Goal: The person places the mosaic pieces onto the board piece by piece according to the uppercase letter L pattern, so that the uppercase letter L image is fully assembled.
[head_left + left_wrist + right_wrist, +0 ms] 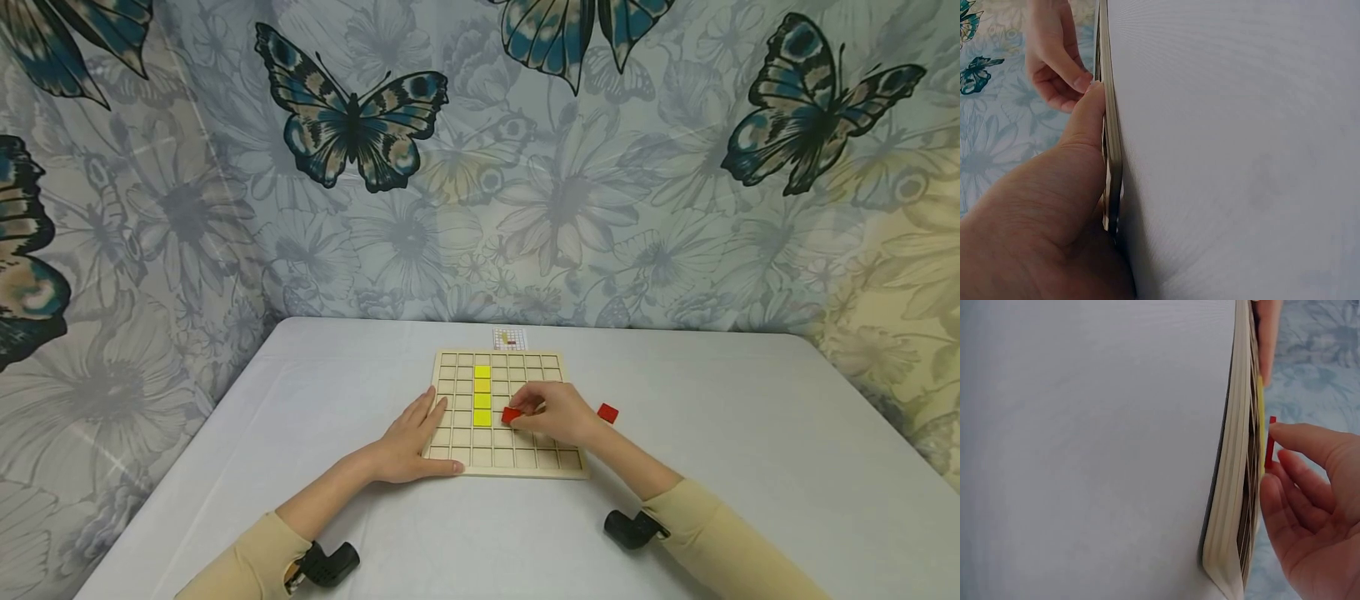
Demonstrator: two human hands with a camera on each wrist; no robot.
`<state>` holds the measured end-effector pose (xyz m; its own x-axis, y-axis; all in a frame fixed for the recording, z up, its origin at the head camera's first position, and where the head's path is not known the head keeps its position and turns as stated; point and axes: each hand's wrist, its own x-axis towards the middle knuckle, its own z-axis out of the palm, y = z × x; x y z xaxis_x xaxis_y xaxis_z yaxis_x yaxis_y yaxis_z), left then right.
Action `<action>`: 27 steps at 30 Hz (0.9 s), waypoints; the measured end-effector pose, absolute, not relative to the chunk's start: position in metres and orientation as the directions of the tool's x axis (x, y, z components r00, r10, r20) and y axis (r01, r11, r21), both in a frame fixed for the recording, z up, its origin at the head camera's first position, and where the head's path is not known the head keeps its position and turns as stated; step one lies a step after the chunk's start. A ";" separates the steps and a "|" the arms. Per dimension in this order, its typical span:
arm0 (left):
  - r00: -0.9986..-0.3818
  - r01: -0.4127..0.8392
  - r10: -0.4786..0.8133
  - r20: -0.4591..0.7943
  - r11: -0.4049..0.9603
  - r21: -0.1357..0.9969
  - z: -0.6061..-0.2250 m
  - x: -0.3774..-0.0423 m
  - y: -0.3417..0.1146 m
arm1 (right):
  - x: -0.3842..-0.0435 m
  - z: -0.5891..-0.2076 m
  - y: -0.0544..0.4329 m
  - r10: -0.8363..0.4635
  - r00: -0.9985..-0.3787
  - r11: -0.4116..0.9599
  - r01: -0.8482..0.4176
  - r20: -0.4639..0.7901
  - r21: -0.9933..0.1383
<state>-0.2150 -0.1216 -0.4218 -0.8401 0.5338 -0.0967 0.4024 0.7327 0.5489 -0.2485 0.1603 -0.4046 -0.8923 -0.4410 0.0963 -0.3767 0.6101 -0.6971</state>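
Observation:
A wooden grid board (525, 477) lies flat on the white table. Several yellow square tiles (482, 400) form one column in its cells. My right hand (558, 412) pinches a red square tile (511, 415) over the board, just right of the lowest yellow tile; in the right wrist view the red tile (1270, 442) stands on edge between thumb and fingers. Spread over the board's left edge, my left hand (411, 442) rests with straight fingers, its thumb along the near left corner. Another red tile (607, 413) lies on the table right of the board.
A small printed card (510, 338) with a coloured grid lies behind the board's far edge. White cloth covers the table (360, 358). Butterfly-patterned fabric (570, 200) hangs behind it. Each sleeve carries a black wrist camera (330, 565).

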 end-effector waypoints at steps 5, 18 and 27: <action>-0.837 0.412 0.539 -0.092 0.732 0.542 -0.422 -0.215 -0.122 | -0.248 -0.405 0.155 -0.466 -0.877 0.602 -0.411 0.116 -0.685; -0.837 0.412 0.540 -0.089 0.729 0.546 -0.424 -0.216 -0.122 | -0.248 -0.408 0.150 -0.533 -0.821 0.564 -0.525 0.205 -0.638; -0.838 0.413 0.539 -0.088 0.731 0.543 -0.424 -0.216 -0.122 | -0.245 -0.404 0.147 -0.526 -0.827 0.572 -0.517 0.198 -0.637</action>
